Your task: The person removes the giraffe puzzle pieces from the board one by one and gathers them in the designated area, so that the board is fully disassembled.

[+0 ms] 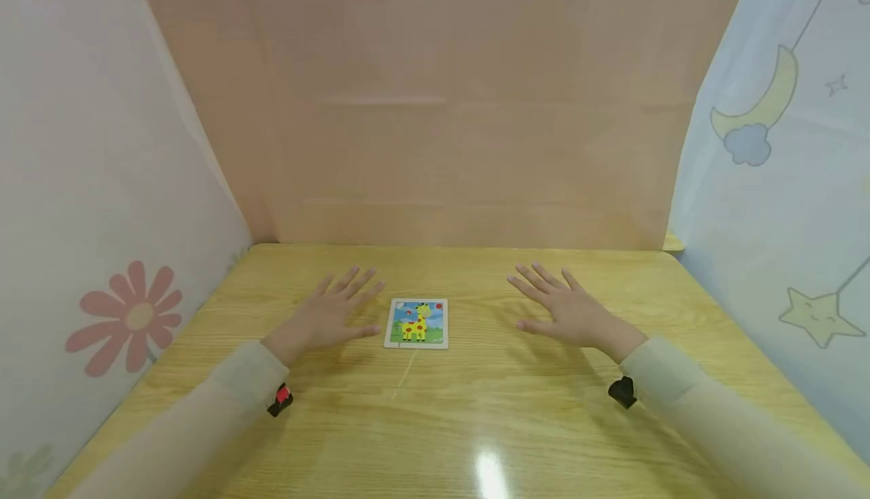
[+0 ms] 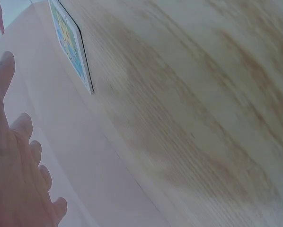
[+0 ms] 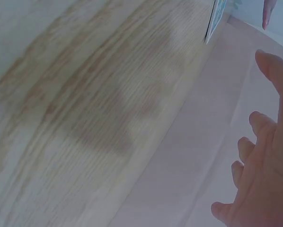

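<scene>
A square giraffe picture puzzle (image 1: 418, 324) with a white border lies flat on the wooden table. My left hand (image 1: 329, 318) is just left of it, fingers spread, thumb tip close to the border; it holds nothing. Farther off on the right side, my right hand (image 1: 560, 308) hovers with fingers spread and nothing in it. In the left wrist view the puzzle (image 2: 69, 40) shows at a slant beyond the left hand (image 2: 18, 156). Only a corner of the puzzle (image 3: 216, 19) appears in the right wrist view, past the right hand (image 3: 264, 156).
The wooden table (image 1: 448, 423) extends toward me, with a light glare near its front. A plain tan panel (image 1: 442, 106) rises behind it. White sheets with a pink flower (image 1: 139, 316) on the left and a moon (image 1: 761, 99) on the right flank the table.
</scene>
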